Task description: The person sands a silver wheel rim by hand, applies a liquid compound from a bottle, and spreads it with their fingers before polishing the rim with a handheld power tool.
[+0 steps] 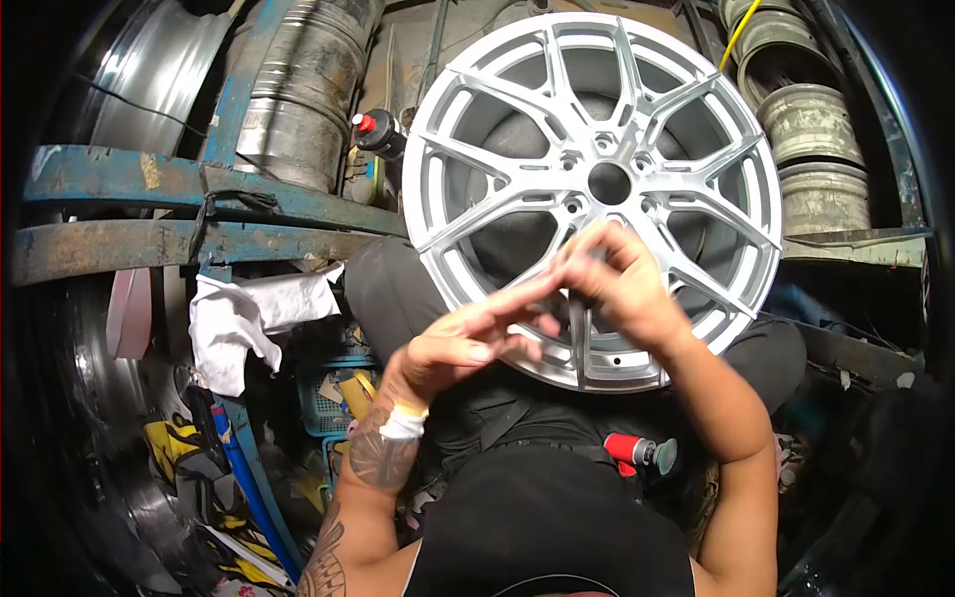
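A silver alloy wheel rim (562, 184) with forked spokes rests face up across the person's legs. Over its near part my two hands meet. My left hand (477, 333) has its fingers stretched out toward the right, with the thumb apart. The fingers of my right hand (622, 284) are curled against the left fingertips; motion blur hides whether anything small is between them. A white wrap (403, 422) circles my left wrist. Near my right forearm, a red power tool (627, 448) with a round pad lies against the lap.
Blue metal rack beams (119, 179) run along the left, with worn wheel barrels (298, 99) behind them. More barrels (821, 149) are stacked at right. A white cloth (234, 328) hangs at left, above a teal basket (320, 398). A black red-capped bottle (383, 139) stands beside the rim.
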Motion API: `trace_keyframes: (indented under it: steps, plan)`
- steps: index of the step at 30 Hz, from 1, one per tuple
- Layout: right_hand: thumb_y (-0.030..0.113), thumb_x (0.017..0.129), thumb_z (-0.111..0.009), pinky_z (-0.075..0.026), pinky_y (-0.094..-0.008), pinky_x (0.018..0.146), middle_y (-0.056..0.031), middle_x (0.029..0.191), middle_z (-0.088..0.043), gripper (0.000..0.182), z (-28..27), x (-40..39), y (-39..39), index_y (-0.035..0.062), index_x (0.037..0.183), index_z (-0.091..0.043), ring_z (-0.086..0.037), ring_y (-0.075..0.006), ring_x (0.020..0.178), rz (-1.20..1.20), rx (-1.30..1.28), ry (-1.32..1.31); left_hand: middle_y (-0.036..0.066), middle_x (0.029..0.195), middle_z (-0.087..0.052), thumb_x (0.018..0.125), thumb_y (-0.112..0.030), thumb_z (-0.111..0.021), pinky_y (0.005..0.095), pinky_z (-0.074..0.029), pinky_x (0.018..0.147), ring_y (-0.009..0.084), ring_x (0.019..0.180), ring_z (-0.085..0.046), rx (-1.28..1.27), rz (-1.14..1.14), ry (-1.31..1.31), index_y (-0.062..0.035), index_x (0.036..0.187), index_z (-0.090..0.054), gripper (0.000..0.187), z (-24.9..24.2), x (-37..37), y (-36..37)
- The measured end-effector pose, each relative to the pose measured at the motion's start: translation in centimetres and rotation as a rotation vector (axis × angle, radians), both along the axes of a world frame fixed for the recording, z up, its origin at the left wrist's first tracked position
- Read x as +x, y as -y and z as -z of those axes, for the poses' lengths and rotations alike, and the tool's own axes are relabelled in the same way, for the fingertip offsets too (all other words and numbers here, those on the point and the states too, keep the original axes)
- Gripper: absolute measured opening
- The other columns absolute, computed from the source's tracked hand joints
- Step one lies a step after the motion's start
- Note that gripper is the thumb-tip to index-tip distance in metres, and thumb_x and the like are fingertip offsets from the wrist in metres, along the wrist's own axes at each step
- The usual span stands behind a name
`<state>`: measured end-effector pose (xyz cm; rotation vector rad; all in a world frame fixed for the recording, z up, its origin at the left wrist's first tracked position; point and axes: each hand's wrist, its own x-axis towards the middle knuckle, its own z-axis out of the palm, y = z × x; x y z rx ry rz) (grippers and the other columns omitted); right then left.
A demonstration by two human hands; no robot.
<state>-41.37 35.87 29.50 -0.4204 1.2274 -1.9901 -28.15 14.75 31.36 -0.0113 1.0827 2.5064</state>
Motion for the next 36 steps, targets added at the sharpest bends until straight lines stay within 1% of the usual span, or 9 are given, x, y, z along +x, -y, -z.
trace_keyframes:
  steps: [3,7,10,16,19,23,28,33,36]
  plan:
    - [0.009,0.096,-0.076,-0.051,-0.0239,0.075,-0.0033,0.09,-0.073,0.011,-1.7,-5.2,-1.2,0.0014,0.101,-0.068,-0.064,-0.0062,0.082,0.303,0.322,-0.494,0.017,0.16,-0.047,0.089,-0.037,-0.073,0.0511,-0.038,0.117,0.0366,0.146,-0.045,-1.271,0.134,-0.676,-0.0056,0.154,-0.051,0.076,-4.4,-7.2,2.9]
    - [0.009,0.092,-0.077,-0.054,-0.0267,0.08,-0.0037,0.095,-0.076,0.017,3.2,-7.8,-1.0,-0.0002,0.106,-0.071,-0.07,-0.0093,0.087,0.397,0.4,-0.481,0.015,0.157,-0.05,0.09,-0.044,-0.075,0.0561,-0.043,0.112,0.0397,0.139,-0.05,-1.894,-0.119,-0.508,-0.0078,0.146,-0.057,0.069,-3.2,-18.3,6.4]
    - [0.01,0.084,-0.077,-0.058,-0.0379,0.075,-0.0103,0.091,-0.074,0.016,4.9,-6.9,0.7,0.009,0.1,-0.076,-0.073,-0.0276,0.081,0.407,0.619,-1.051,0.018,0.151,-0.053,0.08,-0.066,-0.077,0.0537,-0.045,0.111,0.0398,0.138,-0.051,-2.345,0.22,-0.259,-0.014,0.154,-0.049,0.094,-0.7,-21.8,4.6]
    - [0.015,0.084,-0.08,-0.055,-0.0373,0.064,-0.0081,0.082,-0.072,0.015,5.2,-6.8,2.6,0.009,0.098,-0.077,-0.07,-0.0274,0.072,0.264,0.807,-1.01,0.024,0.158,-0.041,0.057,-0.066,-0.092,0.063,-0.034,0.117,0.0424,0.145,-0.042,-2.32,0.254,-0.471,-0.0223,0.161,-0.038,0.125,5.5,-20.6,2.5]
    - [0.013,0.086,-0.081,-0.054,-0.0349,0.062,-0.0079,0.081,-0.072,0.014,5.5,-7.2,2.7,0.0069,0.098,-0.077,-0.069,-0.026,0.069,0.235,0.783,-1.044,0.022,0.151,-0.047,0.055,-0.064,-0.092,0.0606,-0.037,0.114,0.0414,0.138,-0.047,-2.29,0.215,-0.421,-0.0228,0.157,-0.043,0.12,5.2,-22.8,4.0]
    - [0.012,0.086,-0.08,-0.054,-0.0341,0.062,-0.0072,0.082,-0.073,0.014,5.7,-6.8,2.8,0.0067,0.099,-0.077,-0.07,-0.0255,0.07,0.297,0.78,-0.991,0.021,0.124,-0.059,0.068,-0.059,-0.089,0.0523,-0.044,0.099,0.0398,0.118,-0.057,-2.296,-0.202,-0.41,-0.0056,0.13,-0.059,0.087,6.1,-26.4,6.5]
    - [0.011,0.085,-0.08,-0.054,-0.0341,0.061,-0.0057,0.082,-0.072,0.018,7.1,-7.2,3.0,0.0083,0.102,-0.078,-0.069,-0.0238,0.068,0.38,0.787,-1.025,0.018,0.129,-0.054,0.05,-0.066,-0.094,0.0477,-0.042,0.099,0.0345,0.121,-0.052,-2.21,0.162,-0.449,-0.0147,0.15,-0.049,0.121,5.6,-23.5,3.0]
    - [0.012,0.082,-0.081,-0.051,-0.035,0.063,-0.0027,0.08,-0.07,0.021,7.3,-7.1,3.6,0.0117,0.103,-0.078,-0.067,-0.0224,0.068,0.309,0.817,-1.116,0.015,0.118,-0.064,0.078,-0.037,-0.088,0.0495,-0.045,0.098,0.0353,0.115,-0.061,-2.354,0.007,-0.494,-0.0166,0.147,-0.051,0.08,5.1,-24.8,3.4]
    - [0.014,0.083,-0.081,-0.05,-0.0361,0.066,-0.0008,0.078,-0.069,0.021,7.5,-6.9,4.3,0.0142,0.104,-0.079,-0.066,-0.0217,0.07,0.319,0.846,-1.132,0.018,0.119,-0.07,0.085,-0.035,-0.081,0.0509,-0.047,0.096,0.038,0.114,-0.064,-2.246,-0.112,-0.494,-0.0128,0.143,-0.056,0.067,5.1,-25.5,5.0]
